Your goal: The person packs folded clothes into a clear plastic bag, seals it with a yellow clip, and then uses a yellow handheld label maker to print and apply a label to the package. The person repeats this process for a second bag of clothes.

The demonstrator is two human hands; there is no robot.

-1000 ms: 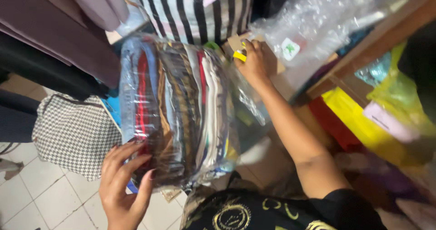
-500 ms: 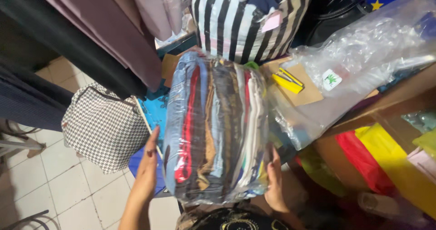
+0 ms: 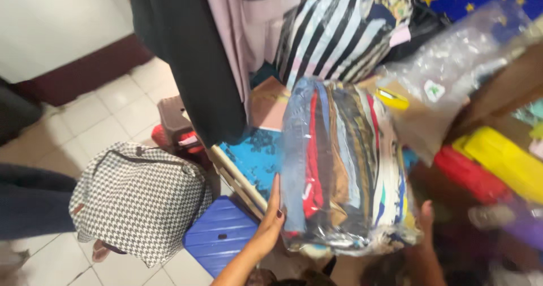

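I hold a clear plastic bag of folded clothes (image 3: 345, 161) between both hands; it is packed with red, blue, brown and white fabrics standing on edge. My left hand (image 3: 270, 221) presses flat against the bag's left side. My right hand (image 3: 425, 218) grips its lower right side and is partly hidden behind the bag and blurred. The bag sits lifted in front of a pile of goods, just below a black-and-white striped bag (image 3: 339, 29).
A houndstooth bag (image 3: 136, 198) stands on the tiled floor at left, beside a blue plastic stool (image 3: 218, 241). Dark and pink garments (image 3: 198, 54) hang above. Crumpled clear plastic (image 3: 452, 71), a yellow cutter (image 3: 393, 98), and red and yellow packages (image 3: 486, 167) fill the right.
My right hand left the yellow cutter at the back and came down to the bag's lower right side. My left hand turned flat on its left side. The view swung left.
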